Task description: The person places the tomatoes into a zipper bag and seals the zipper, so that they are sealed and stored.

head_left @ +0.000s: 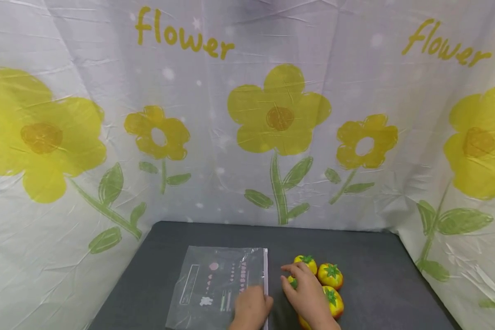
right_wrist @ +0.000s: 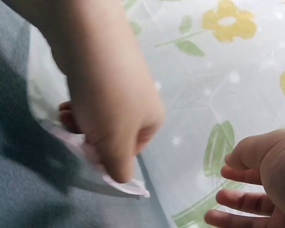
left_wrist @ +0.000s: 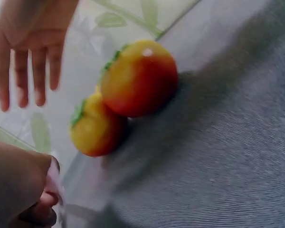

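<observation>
A clear plastic zip bag (head_left: pixel 208 279) with pink and white print lies flat on the table. My left hand (head_left: pixel 251 308) grips the bag's zip edge, and in the right wrist view its fingers curl round the pinkish strip (right_wrist: pixel 128 188). To the right lie several yellow-red fruits (head_left: pixel 331 275) with green leafy tops, like persimmons or tomatoes. My right hand (head_left: pixel 307 293) is over this group, fingers spread and slightly bent, hiding some of the fruits. In the left wrist view the right hand (left_wrist: pixel 33 52) appears apart from two fruits (left_wrist: pixel 140 78), with nothing in it.
A dark grey table (head_left: pixel 379 275) carries everything. Behind it and along both sides hangs a pale curtain (head_left: pixel 214 183) printed with yellow flowers and lettering. The fruits sit close together right of the bag.
</observation>
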